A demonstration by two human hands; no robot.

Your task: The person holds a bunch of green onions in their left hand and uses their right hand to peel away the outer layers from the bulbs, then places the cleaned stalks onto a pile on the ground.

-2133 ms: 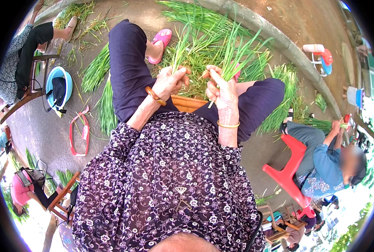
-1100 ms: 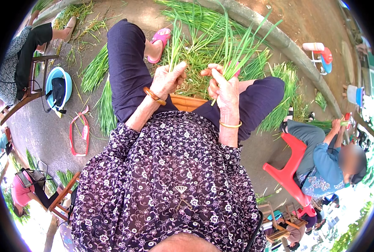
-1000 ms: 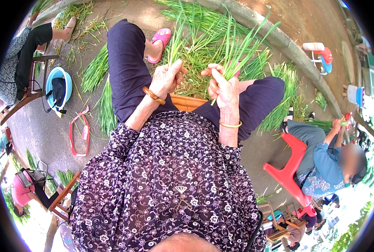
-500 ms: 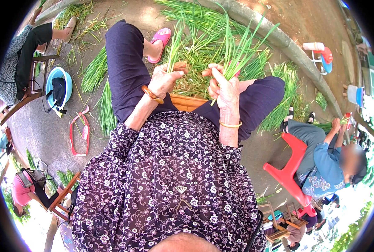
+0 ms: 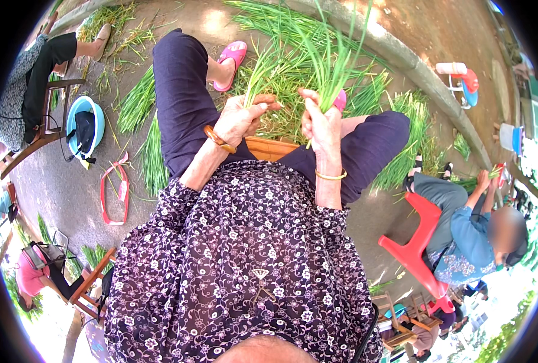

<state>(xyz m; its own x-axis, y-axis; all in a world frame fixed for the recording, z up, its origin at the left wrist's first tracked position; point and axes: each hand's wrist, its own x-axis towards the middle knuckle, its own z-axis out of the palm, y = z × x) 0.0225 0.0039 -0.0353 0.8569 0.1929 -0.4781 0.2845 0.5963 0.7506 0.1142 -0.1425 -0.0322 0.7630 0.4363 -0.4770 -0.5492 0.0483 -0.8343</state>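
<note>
My left hand [image 5: 238, 117] is closed round the lower ends of a small bunch of chive-like greens [image 5: 259, 77], its fingertips pointing right. A bracelet circles that wrist. A little apart from it, my right hand [image 5: 323, 126] grips a longer, fuller bunch of the same greens [image 5: 330, 71], leaves fanning up and away from me. The stem ends poke out below the right fist. Between my knees, loose stalks and trimmings [image 5: 286, 115] lie heaped behind the brown wooden edge [image 5: 270, 148].
More bundles of greens [image 5: 137, 103] lie on the ground to the left and right. Left stands a blue basin [image 5: 101, 124] holding a black bag, near a red strap [image 5: 125, 184]. A seated person [image 5: 471, 233] is at right by a red stool [image 5: 411, 242]. A kerb [image 5: 396, 51] curves behind.
My hands have come slightly closer together. The left fingers stretch further right, and the bunch in my right hand has swung a little to the left.
</note>
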